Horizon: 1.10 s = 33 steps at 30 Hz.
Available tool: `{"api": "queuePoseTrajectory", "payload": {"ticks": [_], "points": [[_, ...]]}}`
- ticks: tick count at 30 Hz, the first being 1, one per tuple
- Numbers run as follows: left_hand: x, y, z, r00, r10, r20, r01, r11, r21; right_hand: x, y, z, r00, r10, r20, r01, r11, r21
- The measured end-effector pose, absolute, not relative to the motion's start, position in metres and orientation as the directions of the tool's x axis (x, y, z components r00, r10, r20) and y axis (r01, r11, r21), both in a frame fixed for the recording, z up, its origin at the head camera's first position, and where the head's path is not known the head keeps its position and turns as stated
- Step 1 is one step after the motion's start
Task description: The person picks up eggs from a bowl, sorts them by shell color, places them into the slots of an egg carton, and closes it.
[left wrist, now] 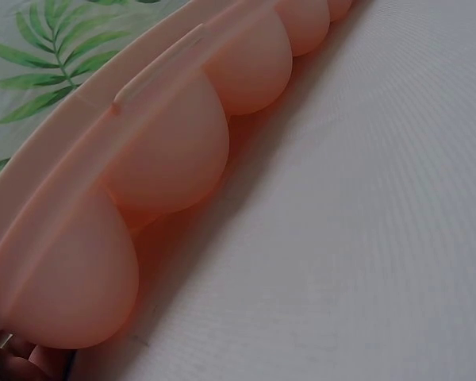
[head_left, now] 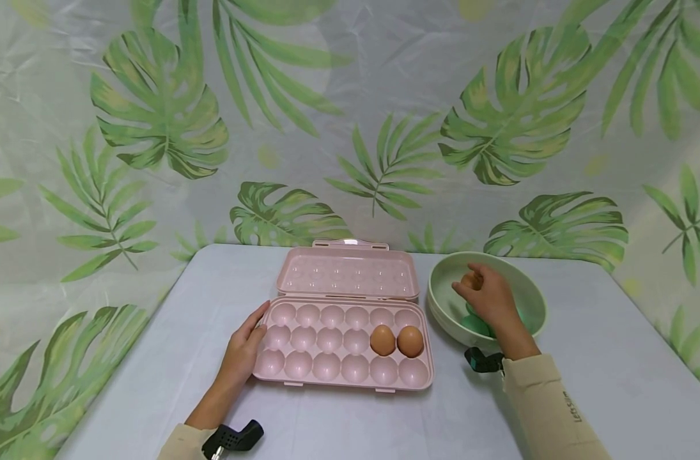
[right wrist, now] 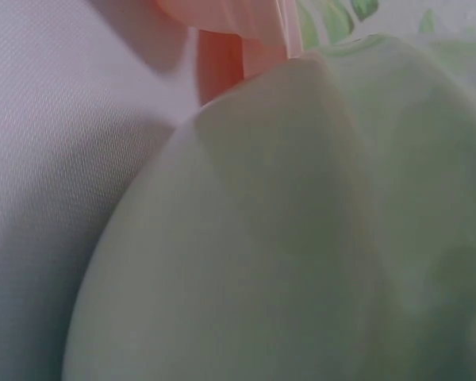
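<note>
On the table an egg box in pink plastic lies with its lid folded back. Two brown eggs sit side by side in its middle row, the inner egg and the right-end egg. My left hand holds the box's left edge; in the left wrist view only bits of fingers show below the box. Over the pale green bowl, my right hand pinches a brown egg between thumb and fingers. The right wrist view shows the bowl's outer wall, without the hand.
Inside the bowl lies something darker green, partly covered by the right hand. The bowl stands close to the egg box's right side. A white cloth covers the table, and a leaf-patterned curtain hangs behind it.
</note>
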<state>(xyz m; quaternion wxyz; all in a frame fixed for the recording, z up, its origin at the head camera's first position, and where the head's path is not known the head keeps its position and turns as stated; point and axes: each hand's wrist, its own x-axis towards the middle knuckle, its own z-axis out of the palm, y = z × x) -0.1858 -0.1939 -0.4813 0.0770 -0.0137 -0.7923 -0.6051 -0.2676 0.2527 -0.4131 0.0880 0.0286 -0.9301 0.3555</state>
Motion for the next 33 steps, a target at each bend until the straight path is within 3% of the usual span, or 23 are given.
{"api": "queuePoseTrajectory", "payload": {"ticks": [21,33], "points": [[-0.1852,-0.194,-0.4812,-0.988,-0.071,0.137,0.113,0.273,0.955,-0.2676,0.2535,-0.4155,-0.989,-0.019,0.147,-0.117,0.713,-0.691],[-0.1847,-0.1938,-0.4801,-0.988,-0.077,0.13,0.104,0.282,0.954,-0.2666,0.2484,-0.413,-0.978,-0.072,0.198,-0.184,0.75,-0.636]]}}
